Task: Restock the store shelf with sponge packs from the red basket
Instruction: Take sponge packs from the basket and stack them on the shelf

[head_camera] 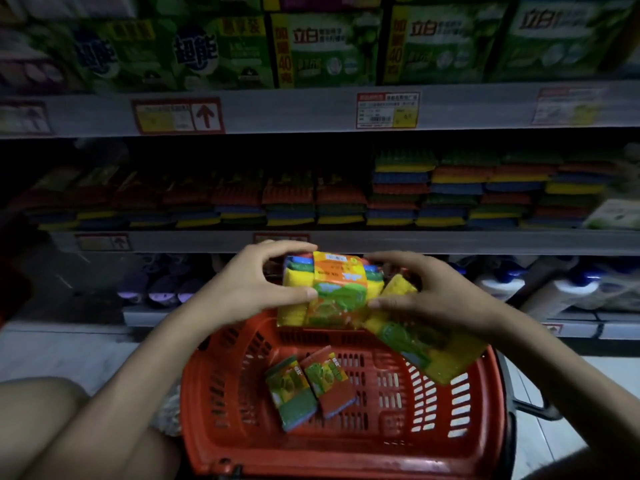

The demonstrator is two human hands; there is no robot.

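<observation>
Orange-labelled and wrapped in clear film, a sponge pack (332,289) of yellow, green and blue pads is held between both hands, above the far rim of the red basket (242,427). The left hand (258,284) curls its fingers (294,245) over the pack's left edge, thumb on the near side. The right hand (429,292) pinches the right edge the same way. The label's small print is too blurred to read.

Under the right palm a second pack (426,341) hangs tilted over the basket's right side; how it is held cannot be seen. Below the fingers, two smaller packs (308,389) lie side by side on the basket floor.

Beyond the fingers, the dim sponge shelf (381,242) carries rows of stacked sponges (450,195). Higher up, green boxes read "立白" (325,50) and "超能" (195,51), above a red-framed price tag (388,110) and a red arrow tag (178,116). Right of the fingers stand white bottles (561,289). Pale floor tiles (69,351) lie to the left.
</observation>
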